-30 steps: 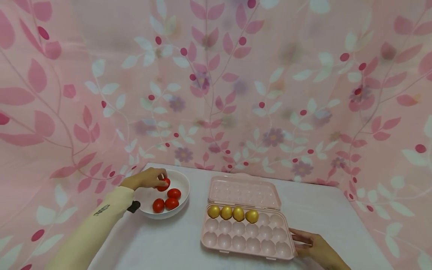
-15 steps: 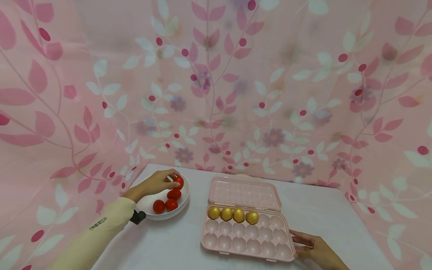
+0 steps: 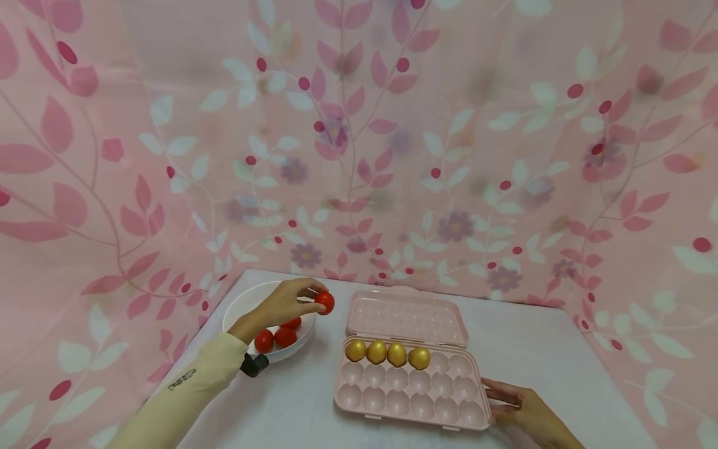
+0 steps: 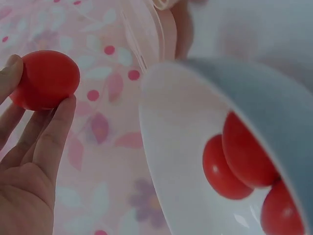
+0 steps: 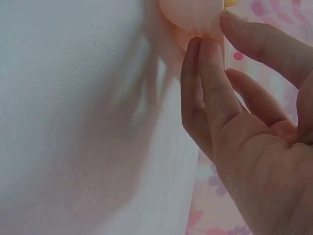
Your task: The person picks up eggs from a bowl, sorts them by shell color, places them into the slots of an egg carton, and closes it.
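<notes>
A person's left hand [image 3: 288,302] is holding one red egg [image 3: 324,302] just past the right rim of a white bowl [image 3: 247,301], apart from it. The thumb is pressing one side and the fingertips are supporting the other, spread only as wide as the egg; this grip is leaving the palm off it and probably allowing fine control. Inside the bowl, toward its near right side, three more red eggs [image 3: 263,341] are lying close together, likely because the curved wall is gathering them. To the right, a pink carton [image 3: 397,402] is sitting on the white table [image 3: 303,399], its lid [image 3: 406,316] folding back on the far side, so the rows of hollows are lying uncovered. Four gold eggs [image 3: 397,353] are filling the far row from its left end, each resting in its own hollow, which is presumably stopping it from rolling. At the carton's right end, the right hand [image 3: 524,408] is reaching in with loosely bent, parted fingers, the tips touching the edge; it is seemingly steadying the carton, though whether it is pinching or merely resting there I cannot tell. Behind everything, a pink flowered cloth [image 3: 359,156] is hanging.
</notes>
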The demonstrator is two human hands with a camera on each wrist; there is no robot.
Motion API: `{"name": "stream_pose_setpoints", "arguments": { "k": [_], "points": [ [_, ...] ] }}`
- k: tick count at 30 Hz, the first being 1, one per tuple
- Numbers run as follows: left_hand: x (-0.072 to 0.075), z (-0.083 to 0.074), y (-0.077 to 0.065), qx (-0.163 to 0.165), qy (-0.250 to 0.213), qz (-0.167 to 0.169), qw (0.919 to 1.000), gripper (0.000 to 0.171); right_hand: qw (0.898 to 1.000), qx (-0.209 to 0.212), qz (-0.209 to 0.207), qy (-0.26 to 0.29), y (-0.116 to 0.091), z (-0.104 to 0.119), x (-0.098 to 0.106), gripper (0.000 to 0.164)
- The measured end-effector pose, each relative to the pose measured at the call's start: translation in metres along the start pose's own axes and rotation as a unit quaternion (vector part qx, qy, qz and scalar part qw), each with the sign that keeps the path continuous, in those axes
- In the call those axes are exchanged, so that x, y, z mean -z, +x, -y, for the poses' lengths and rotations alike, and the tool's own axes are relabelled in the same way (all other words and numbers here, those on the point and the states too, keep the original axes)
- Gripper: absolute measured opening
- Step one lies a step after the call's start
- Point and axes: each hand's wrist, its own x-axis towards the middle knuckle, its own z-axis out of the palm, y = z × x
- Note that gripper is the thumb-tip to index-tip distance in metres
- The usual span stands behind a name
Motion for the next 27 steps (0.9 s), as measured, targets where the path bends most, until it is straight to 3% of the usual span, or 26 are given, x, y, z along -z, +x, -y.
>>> {"name": "stream_pose_setpoints", "arguments": {
  "k": [6, 15, 27],
  "points": [
    [-0.016, -0.011, -0.004, -0.003, -0.025, 0.006, 0.9997, 0.037, 1.000, -0.027, -0.003, 0.004, 0.001, -0.001, 0.000, 0.068],
    [-0.039, -0.018, -0.011, 0.002, -0.026, 0.019, 0.9995, 0.037, 1.000, -0.022, 0.003, 0.005, -0.001, 0.001, 0.001, 0.066],
    [-0.069, -0.007, -0.020, 0.025, -0.014, 0.039, 0.9988, 0.040, 1.000, -0.014, 0.002, 0.010, 0.000, 0.001, 0.001, 0.065]
  ]
}}
